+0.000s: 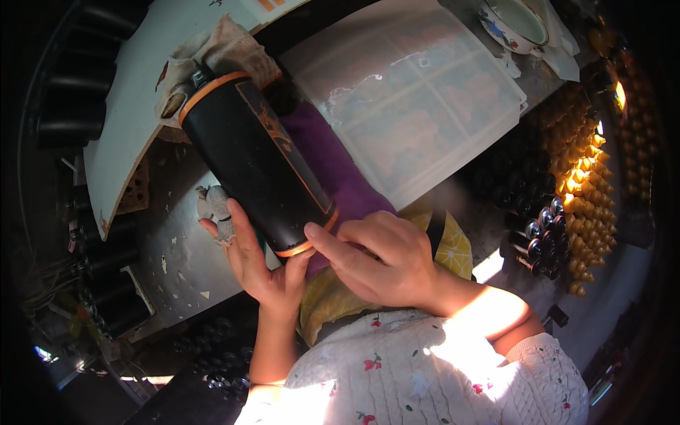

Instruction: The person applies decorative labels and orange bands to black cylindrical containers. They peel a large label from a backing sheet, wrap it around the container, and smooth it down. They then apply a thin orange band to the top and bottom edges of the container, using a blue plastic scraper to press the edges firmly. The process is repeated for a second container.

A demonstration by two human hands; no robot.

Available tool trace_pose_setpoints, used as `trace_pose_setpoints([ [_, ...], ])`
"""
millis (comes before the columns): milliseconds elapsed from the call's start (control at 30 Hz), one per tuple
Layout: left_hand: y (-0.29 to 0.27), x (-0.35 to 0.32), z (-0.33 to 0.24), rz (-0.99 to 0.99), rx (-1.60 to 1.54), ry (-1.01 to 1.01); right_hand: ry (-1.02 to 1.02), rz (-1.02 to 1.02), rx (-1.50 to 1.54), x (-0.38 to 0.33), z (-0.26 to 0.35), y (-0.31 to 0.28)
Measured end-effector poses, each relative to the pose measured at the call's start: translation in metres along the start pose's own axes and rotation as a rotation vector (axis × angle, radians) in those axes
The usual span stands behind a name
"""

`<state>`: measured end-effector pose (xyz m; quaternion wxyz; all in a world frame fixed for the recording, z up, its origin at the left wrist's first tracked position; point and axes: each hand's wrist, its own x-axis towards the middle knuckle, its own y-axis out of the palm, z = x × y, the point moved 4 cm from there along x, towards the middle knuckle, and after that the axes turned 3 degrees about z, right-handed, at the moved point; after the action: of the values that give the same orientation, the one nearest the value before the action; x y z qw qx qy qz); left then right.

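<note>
A black cylinder (248, 159) with orange bands at both ends lies aslant in front of me. A dark panel with an orange design (273, 127) runs along its right side. My left hand (258, 269) grips the near end from below, thumb at the orange rim and fingers along the left side. A grey cloth scrap (221, 212) is at those fingers. My right hand (386, 262) has its index finger stretched out, the tip touching the near orange band; its other fingers are partly bent. The cylinder's far end meets a crumpled beige cloth (227, 46).
Translucent sheets (425, 120) over a patterned layer lie at the right, with purple cloth (340, 166) beside them. An enamel bowl (513, 28) stands at the far right. Golden knobbed pieces (584, 212) and black cylinders (71, 103) flank the bench.
</note>
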<state>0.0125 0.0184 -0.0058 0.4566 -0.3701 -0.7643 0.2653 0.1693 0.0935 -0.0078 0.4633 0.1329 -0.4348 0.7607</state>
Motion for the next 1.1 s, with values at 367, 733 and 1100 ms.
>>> trace_pose_setpoints([
  [367, -0.001, -0.002, 0.002, 0.019, 0.008, -0.013, 0.131, 0.028, 0.097, -0.003, -0.004, -0.004],
  [733, -0.001, -0.001, 0.000, -0.010, 0.014, -0.014, 0.043, 0.091, 0.102, -0.002, -0.003, -0.011],
  [1100, -0.007, 0.006, -0.012, 0.070, 0.027, -0.051, 1.152, -0.476, 1.133, 0.002, -0.059, -0.046],
])
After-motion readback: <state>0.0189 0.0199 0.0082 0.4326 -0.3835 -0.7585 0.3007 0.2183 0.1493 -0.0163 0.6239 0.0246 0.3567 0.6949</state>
